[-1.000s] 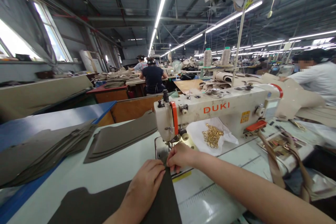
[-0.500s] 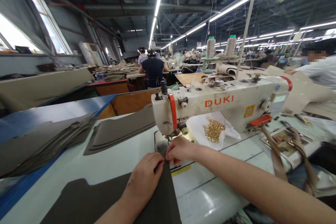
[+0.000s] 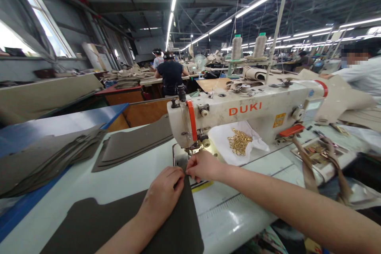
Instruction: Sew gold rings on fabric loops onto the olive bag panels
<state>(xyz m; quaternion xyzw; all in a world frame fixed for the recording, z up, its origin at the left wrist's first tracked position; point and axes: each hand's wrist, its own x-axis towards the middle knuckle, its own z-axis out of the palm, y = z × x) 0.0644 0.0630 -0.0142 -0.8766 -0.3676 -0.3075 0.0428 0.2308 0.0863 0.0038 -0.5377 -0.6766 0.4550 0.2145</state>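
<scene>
A dark grey-brown fabric panel (image 3: 119, 216) lies on the pale table at the front. My left hand (image 3: 165, 190) rests on its upper part with the fingers curled, pinching the panel's edge near the top corner. Touching the same corner from the right, my right hand (image 3: 202, 165) has thumb and fingertips pressed together on the panel, just in front of the needle area. The white sewing machine (image 3: 244, 107) stands over this spot, its presser foot right behind my right fingertips. What lies between my fingertips is mostly hidden.
Stacked dark panels lie behind (image 3: 133, 143) and at the left (image 3: 44, 158). Gold metal hooks (image 3: 239, 141) sit on white cloth under the machine arm. A parts tray (image 3: 321, 154) is at the right. Thread cones (image 3: 237, 47) stand behind; other people work farther off.
The whole view has shifted slightly, with the machine and table now a little higher and more to the left. Both hands keep nearly the same place and grip at the panel's corner.
</scene>
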